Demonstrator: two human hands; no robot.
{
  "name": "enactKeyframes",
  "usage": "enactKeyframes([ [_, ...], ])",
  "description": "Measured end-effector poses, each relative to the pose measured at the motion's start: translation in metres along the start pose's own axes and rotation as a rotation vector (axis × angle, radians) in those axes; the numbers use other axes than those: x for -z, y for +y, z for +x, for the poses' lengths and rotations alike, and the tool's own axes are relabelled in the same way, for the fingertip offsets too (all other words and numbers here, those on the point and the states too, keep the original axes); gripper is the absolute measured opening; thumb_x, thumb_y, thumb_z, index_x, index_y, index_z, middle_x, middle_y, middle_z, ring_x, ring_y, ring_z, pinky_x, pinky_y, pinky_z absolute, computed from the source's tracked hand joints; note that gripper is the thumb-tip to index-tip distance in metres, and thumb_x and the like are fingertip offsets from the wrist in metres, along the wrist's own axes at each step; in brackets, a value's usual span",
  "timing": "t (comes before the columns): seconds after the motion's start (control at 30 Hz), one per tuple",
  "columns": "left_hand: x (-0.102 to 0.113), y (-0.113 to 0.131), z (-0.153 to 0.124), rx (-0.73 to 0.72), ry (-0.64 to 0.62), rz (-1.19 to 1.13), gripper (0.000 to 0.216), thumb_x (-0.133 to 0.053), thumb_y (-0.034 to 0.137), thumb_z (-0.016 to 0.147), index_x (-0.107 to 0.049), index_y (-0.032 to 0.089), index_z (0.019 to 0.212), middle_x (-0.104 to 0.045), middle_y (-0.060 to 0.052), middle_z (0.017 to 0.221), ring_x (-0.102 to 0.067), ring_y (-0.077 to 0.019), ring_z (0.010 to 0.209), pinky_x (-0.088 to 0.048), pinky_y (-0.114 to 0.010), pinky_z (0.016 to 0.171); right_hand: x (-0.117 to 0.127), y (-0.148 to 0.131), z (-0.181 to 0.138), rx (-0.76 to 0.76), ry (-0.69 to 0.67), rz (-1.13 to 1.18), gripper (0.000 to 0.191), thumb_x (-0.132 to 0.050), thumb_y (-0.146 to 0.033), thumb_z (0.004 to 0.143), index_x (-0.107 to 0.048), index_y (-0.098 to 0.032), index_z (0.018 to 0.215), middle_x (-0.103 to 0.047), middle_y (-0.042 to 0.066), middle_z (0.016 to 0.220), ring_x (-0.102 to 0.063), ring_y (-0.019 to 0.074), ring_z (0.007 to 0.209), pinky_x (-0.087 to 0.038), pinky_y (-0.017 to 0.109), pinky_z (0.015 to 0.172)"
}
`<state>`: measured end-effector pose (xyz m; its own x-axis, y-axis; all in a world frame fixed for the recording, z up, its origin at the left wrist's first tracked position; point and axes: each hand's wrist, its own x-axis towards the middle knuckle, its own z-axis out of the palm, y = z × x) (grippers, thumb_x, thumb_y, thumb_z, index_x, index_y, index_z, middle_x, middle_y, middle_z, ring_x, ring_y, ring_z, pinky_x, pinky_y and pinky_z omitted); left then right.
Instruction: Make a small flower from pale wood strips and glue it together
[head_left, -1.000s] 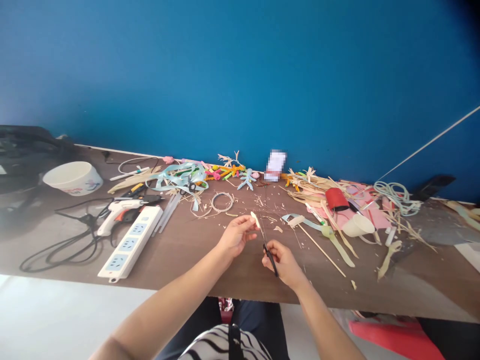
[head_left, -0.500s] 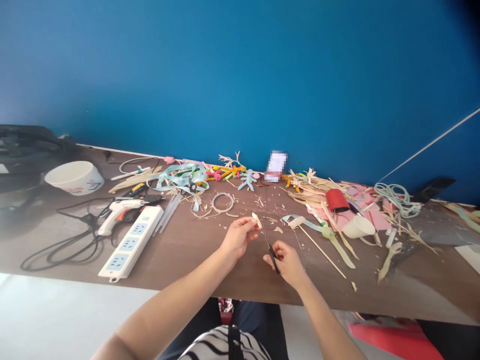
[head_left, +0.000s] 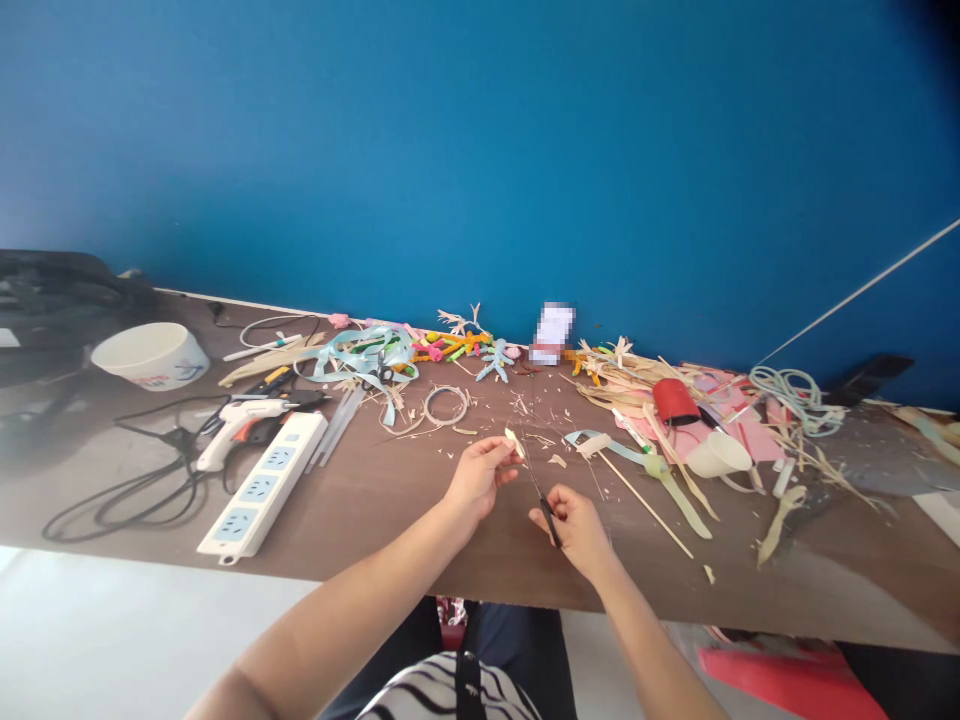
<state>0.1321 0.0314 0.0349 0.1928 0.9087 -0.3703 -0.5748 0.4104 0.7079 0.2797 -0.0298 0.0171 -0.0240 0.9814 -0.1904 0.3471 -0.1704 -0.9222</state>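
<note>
My left hand [head_left: 478, 477] pinches a small pale strip of straw-like material [head_left: 514, 443] just above the brown table [head_left: 375, 500]. My right hand [head_left: 574, 525] is closed around the black handles of a pair of scissors [head_left: 541, 500], whose thin blades point up toward the strip. Both hands hover near the table's front edge, close together.
A white power strip [head_left: 262, 485], a glue gun [head_left: 240, 425] with black cables and a white bowl [head_left: 150, 355] lie to the left. Ribbons, coloured pipe cleaners and straw scraps line the back. A red cup [head_left: 673, 400] and a white cup [head_left: 718, 455] lie to the right.
The hands have barely shifted; the scissors stay at the strip, with my right hand edging slightly right and down.
</note>
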Motion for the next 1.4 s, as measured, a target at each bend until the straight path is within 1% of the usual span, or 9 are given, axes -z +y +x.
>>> enactKeyframes([
  [0.27,0.001,-0.002,-0.001,-0.011,0.009,0.038,0.025,-0.072,0.029,0.051,-0.058,0.013,0.064,-0.058,-0.002,0.061,-0.056,-0.0106,0.06,-0.042,-0.018,0.047,0.001,0.006,0.0,0.011,-0.029,-0.006,0.039,-0.066,-0.045,0.058,-0.036,-0.021,0.058,-0.036,-0.009,0.041,-0.036,0.0078,0.036,-0.026,0.02,0.037],
  [0.47,0.002,-0.006,-0.001,-0.017,0.001,0.054,0.025,-0.072,0.031,0.052,-0.058,0.013,0.064,-0.059,-0.002,0.062,-0.056,-0.0108,0.061,-0.042,-0.018,0.047,0.0,0.007,0.0,0.015,-0.045,0.039,0.037,-0.066,-0.041,0.061,-0.035,-0.021,0.059,-0.037,-0.009,0.042,-0.035,0.0068,0.036,-0.024,0.019,0.037],
  [0.7,0.003,-0.008,-0.001,0.004,-0.002,0.052,0.024,-0.071,0.028,0.053,-0.058,0.012,0.064,-0.058,-0.002,0.06,-0.056,-0.011,0.061,-0.043,-0.017,0.046,-0.004,-0.002,-0.003,-0.073,-0.024,0.041,0.037,-0.066,-0.04,0.061,-0.035,-0.02,0.055,-0.039,-0.009,0.036,-0.034,0.007,0.034,-0.024,0.02,0.038],
  [0.87,0.005,-0.008,-0.001,0.023,0.015,0.031,0.022,-0.07,0.027,0.055,-0.057,0.013,0.067,-0.058,-0.002,0.063,-0.057,-0.0109,0.061,-0.043,-0.017,0.046,-0.004,-0.007,-0.008,-0.052,-0.015,0.222,0.031,-0.056,-0.045,0.071,-0.041,-0.019,0.062,-0.048,-0.004,0.043,-0.037,0.0078,0.04,-0.026,0.021,0.043],
  [0.97,0.005,-0.008,-0.001,0.04,0.032,0.019,0.021,-0.069,0.025,0.056,-0.056,0.013,0.067,-0.057,-0.002,0.063,-0.056,-0.0098,0.059,-0.043,-0.017,0.047,-0.006,-0.008,-0.008,-0.028,0.036,0.354,0.03,-0.06,-0.044,0.068,-0.046,-0.018,0.069,-0.053,-0.003,0.055,-0.041,0.0083,0.046,-0.028,0.021,0.045],
  [1.07,0.003,-0.011,-0.005,0.038,0.021,0.06,0.02,-0.068,0.026,0.056,-0.054,0.013,0.065,-0.057,-0.001,0.061,-0.056,-0.0095,0.057,-0.041,-0.017,0.047,-0.011,-0.009,-0.002,-0.011,0.163,0.471,0.03,-0.067,-0.039,0.062,-0.048,-0.018,0.074,-0.054,-0.002,0.065,-0.044,0.0091,0.052,-0.03,0.021,0.046],
  [1.17,-0.002,-0.016,-0.012,-0.016,0.013,0.142,0.021,-0.066,0.029,0.057,-0.055,0.014,0.065,-0.056,0.0,0.059,-0.054,-0.009,0.056,-0.038,-0.016,0.046,-0.019,-0.01,0.006,0.044,0.243,0.559,0.028,-0.067,-0.033,0.062,-0.048,-0.019,0.076,-0.052,-0.003,0.068,-0.044,0.0089,0.055,-0.032,0.021,0.048],
  [1.3,-0.004,-0.023,-0.019,-0.071,-0.004,0.223,0.02,-0.065,0.03,0.058,-0.056,0.013,0.065,-0.054,0.001,0.061,-0.048,-0.0067,0.054,-0.035,-0.015,0.044,-0.028,-0.012,0.013,0.089,0.238,0.585,0.026,-0.066,-0.028,0.062,-0.046,-0.019,0.074,-0.049,-0.005,0.064,-0.043,0.0075,0.052,-0.033,0.02,0.05],
  [1.4,0.001,-0.025,-0.02,-0.063,-0.046,0.241,0.02,-0.064,0.03,0.058,-0.056,0.013,0.065,-0.052,0.002,0.06,-0.045,-0.006,0.052,-0.033,-0.015,0.042,-0.027,-0.014,0.015,0.093,0.232,0.511,0.026,-0.065,-0.027,0.062,-0.043,-0.019,0.072,-0.048,-0.006,0.06,-0.043,0.0078,0.052,-0.033,0.02,0.051],
])
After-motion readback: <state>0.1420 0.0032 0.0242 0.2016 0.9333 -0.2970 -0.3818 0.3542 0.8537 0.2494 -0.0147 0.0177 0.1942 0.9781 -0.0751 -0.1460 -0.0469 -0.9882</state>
